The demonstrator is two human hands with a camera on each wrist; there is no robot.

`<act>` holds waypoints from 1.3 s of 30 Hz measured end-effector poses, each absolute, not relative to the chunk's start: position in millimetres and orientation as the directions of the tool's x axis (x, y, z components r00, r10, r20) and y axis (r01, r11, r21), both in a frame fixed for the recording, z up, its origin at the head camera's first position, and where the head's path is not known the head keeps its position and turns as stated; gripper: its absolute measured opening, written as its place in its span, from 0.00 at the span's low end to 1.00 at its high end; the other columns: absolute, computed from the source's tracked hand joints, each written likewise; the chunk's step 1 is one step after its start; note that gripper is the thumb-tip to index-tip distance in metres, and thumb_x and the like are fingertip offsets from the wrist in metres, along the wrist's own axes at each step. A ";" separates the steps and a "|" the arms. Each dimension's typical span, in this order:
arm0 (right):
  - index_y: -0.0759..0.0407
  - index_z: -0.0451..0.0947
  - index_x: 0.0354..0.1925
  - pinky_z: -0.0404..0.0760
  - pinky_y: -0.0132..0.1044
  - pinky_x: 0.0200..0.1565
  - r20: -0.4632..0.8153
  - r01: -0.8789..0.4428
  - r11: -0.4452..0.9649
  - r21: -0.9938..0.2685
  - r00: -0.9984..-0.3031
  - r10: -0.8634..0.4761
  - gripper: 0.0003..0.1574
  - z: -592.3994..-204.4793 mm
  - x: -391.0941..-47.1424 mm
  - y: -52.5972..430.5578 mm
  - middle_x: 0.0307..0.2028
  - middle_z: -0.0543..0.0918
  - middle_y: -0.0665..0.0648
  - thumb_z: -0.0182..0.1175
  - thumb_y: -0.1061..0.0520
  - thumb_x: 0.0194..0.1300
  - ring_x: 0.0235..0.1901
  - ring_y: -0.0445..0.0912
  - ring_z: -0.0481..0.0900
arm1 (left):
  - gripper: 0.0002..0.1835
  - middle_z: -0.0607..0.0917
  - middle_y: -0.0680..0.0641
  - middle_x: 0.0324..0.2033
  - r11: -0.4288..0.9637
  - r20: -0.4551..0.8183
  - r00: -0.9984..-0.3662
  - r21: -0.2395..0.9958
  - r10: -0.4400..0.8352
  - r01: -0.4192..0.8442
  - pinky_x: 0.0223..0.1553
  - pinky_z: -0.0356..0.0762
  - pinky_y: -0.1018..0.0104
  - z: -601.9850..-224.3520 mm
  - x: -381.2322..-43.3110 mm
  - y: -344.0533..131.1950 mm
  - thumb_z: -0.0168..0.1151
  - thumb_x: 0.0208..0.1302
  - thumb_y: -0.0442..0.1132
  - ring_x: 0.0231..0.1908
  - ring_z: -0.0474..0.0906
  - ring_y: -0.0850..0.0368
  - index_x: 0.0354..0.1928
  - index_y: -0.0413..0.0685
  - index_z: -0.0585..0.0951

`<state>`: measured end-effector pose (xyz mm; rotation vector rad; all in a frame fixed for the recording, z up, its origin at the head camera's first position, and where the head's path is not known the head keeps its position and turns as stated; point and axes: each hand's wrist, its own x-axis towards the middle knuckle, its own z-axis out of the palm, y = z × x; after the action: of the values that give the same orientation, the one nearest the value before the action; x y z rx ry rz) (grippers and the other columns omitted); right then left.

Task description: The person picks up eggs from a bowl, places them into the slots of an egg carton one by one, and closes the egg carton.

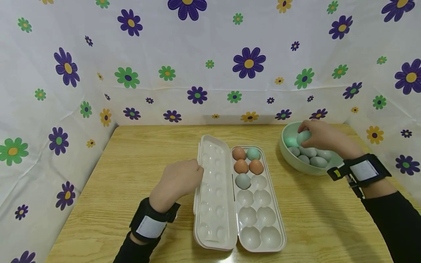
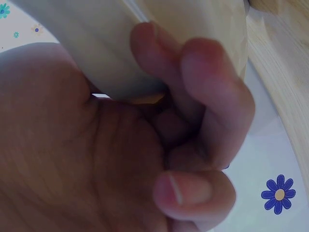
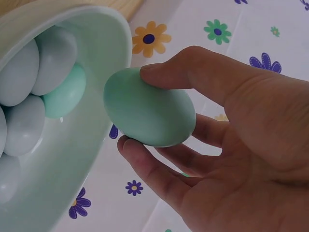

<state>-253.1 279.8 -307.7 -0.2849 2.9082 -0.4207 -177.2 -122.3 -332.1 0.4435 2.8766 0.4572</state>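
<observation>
My right hand [image 1: 320,135] pinches a pale green egg [image 3: 149,108] between thumb and fingertips, at the rim of a mint green bowl [image 1: 296,163]. Inside that bowl lie several grey-blue eggs [image 1: 319,162] and a brighter green egg [image 3: 67,92]. On the table is an opened white egg carton [image 1: 232,204]. Its far cups hold three brown eggs [image 1: 241,166], one green egg [image 1: 253,153] and one grey-blue egg [image 1: 243,181]. My left hand [image 1: 182,179] is at the left edge of the carton's lid [image 1: 210,215], its curled fingers [image 2: 217,87] gripping that edge.
The wooden table [image 1: 131,153] runs back to a flower-printed cloth [image 1: 210,44], which also hangs at the left and right sides. The bowl stands at the back right, a short way from the carton.
</observation>
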 end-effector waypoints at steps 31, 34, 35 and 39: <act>0.66 0.75 0.55 0.81 0.53 0.47 -0.074 -0.239 0.937 -0.256 -0.961 -0.266 0.27 -302.1 -222.8 245.7 0.54 0.77 0.71 0.69 0.57 0.60 0.46 0.57 0.76 | 0.19 0.69 0.51 0.18 0.907 -0.159 -0.936 0.341 0.314 0.246 0.21 0.60 0.65 -330.3 -177.5 -122.3 0.41 0.76 0.41 0.20 0.69 0.56 0.28 0.45 0.76; 0.66 0.76 0.55 0.81 0.53 0.48 -0.071 -0.245 0.933 -0.263 -0.960 -0.272 0.26 -301.9 -220.4 241.9 0.55 0.76 0.71 0.68 0.57 0.61 0.47 0.57 0.75 | 0.19 0.68 0.51 0.18 0.907 -0.157 -0.936 0.339 0.314 0.248 0.21 0.60 0.65 -329.6 -177.3 -122.4 0.41 0.76 0.40 0.20 0.69 0.56 0.27 0.45 0.76; 0.66 0.76 0.55 0.81 0.53 0.48 -0.070 -0.248 0.931 -0.266 -0.959 -0.276 0.26 -302.1 -219.6 240.5 0.55 0.76 0.71 0.68 0.57 0.61 0.47 0.57 0.75 | 0.19 0.68 0.51 0.18 0.908 -0.158 -0.937 0.339 0.313 0.246 0.21 0.60 0.65 -329.7 -177.4 -122.4 0.41 0.76 0.40 0.20 0.68 0.56 0.27 0.45 0.76; 0.66 0.76 0.55 0.80 0.55 0.50 -0.067 -0.254 0.927 -0.278 -0.957 -0.282 0.25 -304.2 -216.4 234.7 0.54 0.75 0.70 0.67 0.58 0.61 0.47 0.57 0.76 | 0.19 0.68 0.51 0.18 0.911 -0.165 -0.935 0.330 0.314 0.248 0.21 0.60 0.65 -330.8 -177.3 -122.0 0.42 0.77 0.41 0.20 0.69 0.56 0.28 0.44 0.76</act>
<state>-216.4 234.7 -304.2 -0.4156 2.9791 -0.4079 -177.3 -122.0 -330.8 0.4261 2.8589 0.4521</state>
